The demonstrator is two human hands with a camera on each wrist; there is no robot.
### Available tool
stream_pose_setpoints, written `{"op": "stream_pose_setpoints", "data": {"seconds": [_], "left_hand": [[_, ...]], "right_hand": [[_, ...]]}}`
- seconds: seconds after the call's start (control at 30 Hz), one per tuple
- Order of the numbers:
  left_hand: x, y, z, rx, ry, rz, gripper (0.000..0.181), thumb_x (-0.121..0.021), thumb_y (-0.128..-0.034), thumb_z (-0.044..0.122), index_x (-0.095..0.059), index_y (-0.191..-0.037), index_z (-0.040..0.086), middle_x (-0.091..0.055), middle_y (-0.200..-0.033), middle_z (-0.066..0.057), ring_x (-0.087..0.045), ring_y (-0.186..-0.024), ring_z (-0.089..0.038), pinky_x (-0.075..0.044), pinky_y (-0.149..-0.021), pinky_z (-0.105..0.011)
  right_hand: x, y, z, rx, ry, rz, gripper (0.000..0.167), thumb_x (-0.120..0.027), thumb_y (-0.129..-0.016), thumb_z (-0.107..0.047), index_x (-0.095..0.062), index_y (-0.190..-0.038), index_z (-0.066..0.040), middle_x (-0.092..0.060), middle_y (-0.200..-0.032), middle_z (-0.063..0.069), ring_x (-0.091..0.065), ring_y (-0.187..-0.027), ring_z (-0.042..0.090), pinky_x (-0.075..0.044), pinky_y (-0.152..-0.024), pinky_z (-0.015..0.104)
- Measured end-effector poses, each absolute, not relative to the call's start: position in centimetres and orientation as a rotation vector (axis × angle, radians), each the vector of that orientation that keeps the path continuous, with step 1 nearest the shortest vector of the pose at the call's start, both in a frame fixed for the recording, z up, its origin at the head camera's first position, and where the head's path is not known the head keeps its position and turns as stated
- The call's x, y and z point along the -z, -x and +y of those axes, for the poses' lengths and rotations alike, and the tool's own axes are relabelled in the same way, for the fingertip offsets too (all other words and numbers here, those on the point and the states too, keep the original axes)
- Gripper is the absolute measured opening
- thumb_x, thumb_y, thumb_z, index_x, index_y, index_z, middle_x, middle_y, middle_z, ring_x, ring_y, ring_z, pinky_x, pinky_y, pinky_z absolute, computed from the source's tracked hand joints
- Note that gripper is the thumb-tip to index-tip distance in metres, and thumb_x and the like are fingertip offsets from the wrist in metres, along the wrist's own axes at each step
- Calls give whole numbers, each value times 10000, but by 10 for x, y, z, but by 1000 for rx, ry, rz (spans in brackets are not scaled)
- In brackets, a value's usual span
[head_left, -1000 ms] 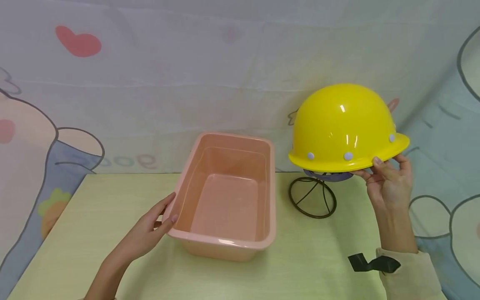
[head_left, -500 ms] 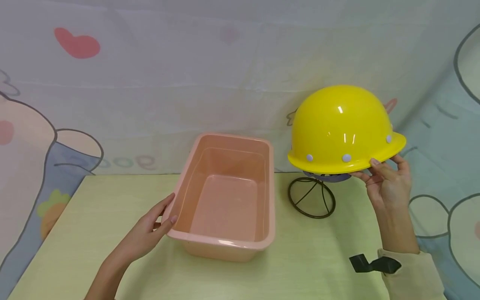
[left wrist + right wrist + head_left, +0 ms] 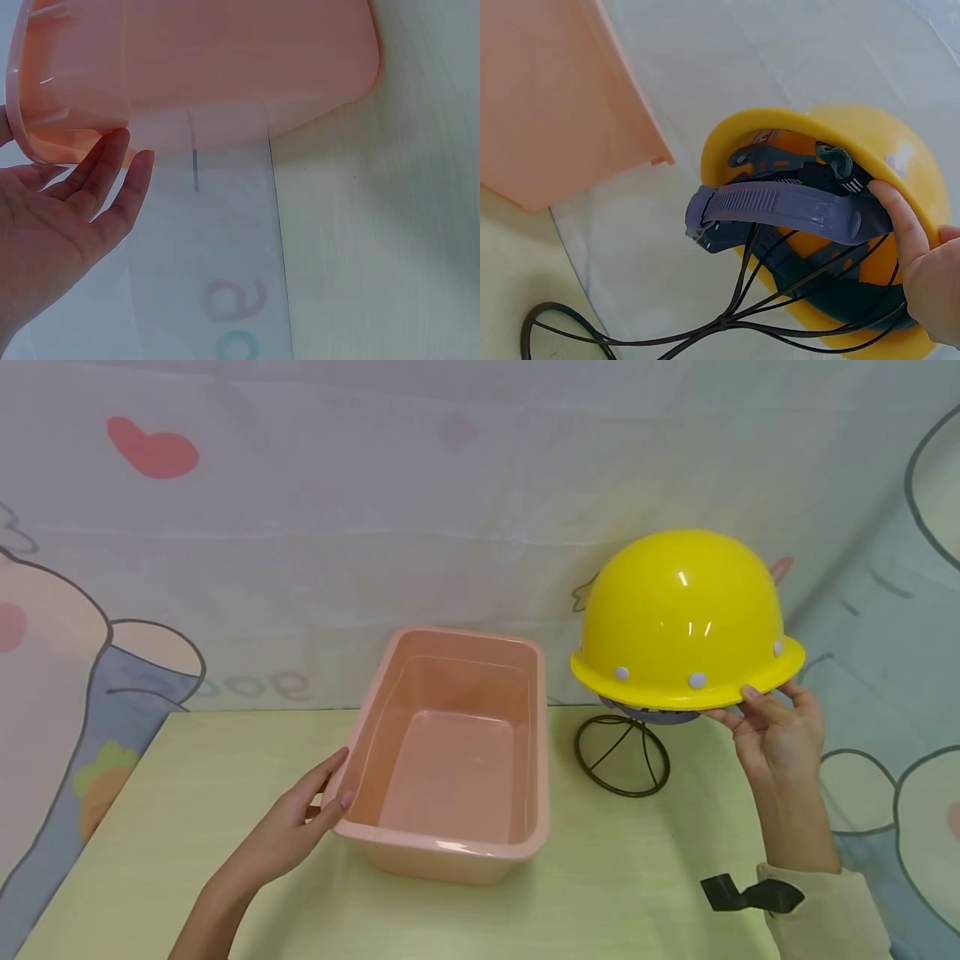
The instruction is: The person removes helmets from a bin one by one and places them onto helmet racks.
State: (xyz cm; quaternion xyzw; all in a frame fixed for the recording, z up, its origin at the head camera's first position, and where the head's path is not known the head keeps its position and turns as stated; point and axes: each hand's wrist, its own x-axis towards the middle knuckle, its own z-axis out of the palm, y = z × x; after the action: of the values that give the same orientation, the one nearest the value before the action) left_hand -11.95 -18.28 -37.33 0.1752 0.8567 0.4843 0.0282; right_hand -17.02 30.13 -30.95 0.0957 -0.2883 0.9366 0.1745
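A yellow hard hat (image 3: 682,618) sits over the top of a black wire stand (image 3: 622,756) on the right of the table. My right hand (image 3: 783,735) pinches the hat's brim at its right side, thumb on top and fingers underneath. In the right wrist view the hat's grey headband (image 3: 780,208) and the stand's wires reaching up inside the shell are visible. A pink plastic basin (image 3: 540,735) with nothing in it stands mid-table. My left hand (image 3: 288,827) grips its left rim, the thumb over the edge and the fingers against the outer wall.
A pale wooden table (image 3: 187,827) bears everything and ends at a printed cloth backdrop (image 3: 345,485) behind. The wire stand's round base lies just right of the basin. A black strap (image 3: 753,893) is around my right sleeve.
The hard hat has turned slightly and its brim has levelled, the right end coming down and left with my right hand. My left hand and the basin stay put.
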Motion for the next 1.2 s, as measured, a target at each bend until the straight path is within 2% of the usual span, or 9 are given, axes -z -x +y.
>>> {"op": "stream_pose_setpoints", "data": {"seconds": [0.1,0.33,0.57,0.8,0.97,1.2], "left_hand": [[373,119,-183,-1499,-532,2642,574,-482,-961,191,-223,-1425,-26,-350,-1344,-273,-548,-1010,-338,-500,-724,-313],[374,119,-183,-1503,-533,2636,576,-480,-962,190,-218,-1428,-21,-362,-1331,-268,-552,-1003,-328,-500,-722,-309],[374,119,-183,-1505,-539,2639,574,-481,-961,186,-220,-1426,-26,-373,-1319,-267,-553,-995,-322,-499,-714,-296],[373,119,-183,-1499,-536,2642,574,-483,-960,189,-223,-1425,-25,-366,-1328,-266,-555,-989,-317,-499,-707,-293],[373,119,-183,-1500,-539,2646,573,-485,-959,185,-226,-1423,-30,-365,-1329,-267,-556,-988,-320,-500,-709,-296],[372,119,-183,-1506,-548,2641,572,-483,-960,179,-224,-1419,-42,-361,-1326,-276,-560,-977,-327,-500,-704,-303]], "right_hand": [[314,169,303,-2691,-274,-793,421,-338,-844,267,-345,-1218,74,-449,-1250,206,-568,-976,381,-441,-650,605],[324,166,307,-2764,-202,-733,389,-335,-864,242,-390,-1206,65,-438,-1310,148,-545,-1038,350,-458,-706,586],[329,164,313,-2750,-225,-831,257,-379,-882,195,-449,-1101,80,-507,-1197,160,-596,-886,352,-496,-671,536],[330,163,320,-2750,-186,-955,289,-411,-879,181,-433,-1120,23,-540,-1098,163,-623,-725,373,-509,-657,506],[329,164,322,-2784,-208,-907,337,-387,-866,218,-383,-1137,16,-518,-1122,190,-621,-770,418,-482,-680,541],[333,165,324,-2838,-210,-869,295,-342,-868,237,-402,-1096,60,-524,-1124,201,-614,-831,427,-460,-696,565]]}}
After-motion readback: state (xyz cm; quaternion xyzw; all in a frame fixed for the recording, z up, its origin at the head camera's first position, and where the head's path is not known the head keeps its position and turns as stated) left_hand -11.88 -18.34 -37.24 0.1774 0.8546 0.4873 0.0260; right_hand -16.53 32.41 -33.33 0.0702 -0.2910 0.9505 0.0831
